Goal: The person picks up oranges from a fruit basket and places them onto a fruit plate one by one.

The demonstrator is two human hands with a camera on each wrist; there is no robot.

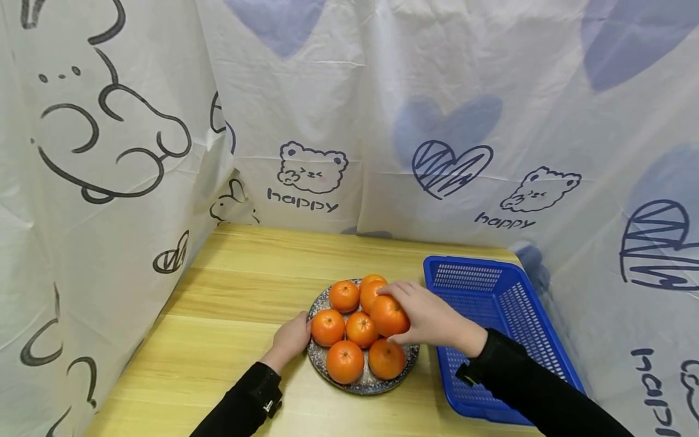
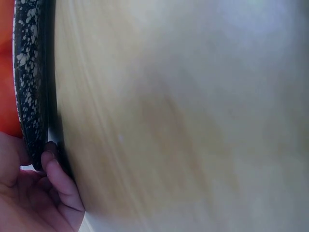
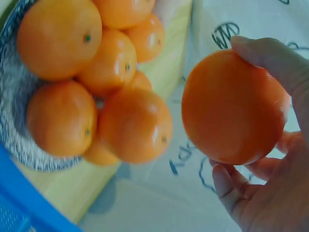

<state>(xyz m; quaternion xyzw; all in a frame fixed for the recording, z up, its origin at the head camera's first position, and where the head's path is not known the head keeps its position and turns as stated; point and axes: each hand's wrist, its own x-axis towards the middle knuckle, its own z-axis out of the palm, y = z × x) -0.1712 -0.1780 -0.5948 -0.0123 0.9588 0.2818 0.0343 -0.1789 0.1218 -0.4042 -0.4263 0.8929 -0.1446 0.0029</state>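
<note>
Several oranges (image 1: 345, 362) sit together on a round speckled plate (image 1: 371, 387), some stacked on others at its far side. My right hand (image 1: 428, 312) grips one orange (image 3: 234, 106) between thumb and fingers. In the right wrist view that orange is held apart from the others; in the head view it appears over the plate's right part. At the plate's left side, my left hand (image 1: 292, 337) holds the rim. The left wrist view shows its thumb and fingers (image 2: 65, 186) pinching the dark speckled edge (image 2: 31, 87), with an orange just inside.
A blue plastic basket (image 1: 446, 379) with slotted walls stands right of the plate, partly beneath my right forearm. The pale wooden table (image 1: 229, 328) extends to the left. Printed white sheets (image 1: 377, 121) hang behind and at both sides.
</note>
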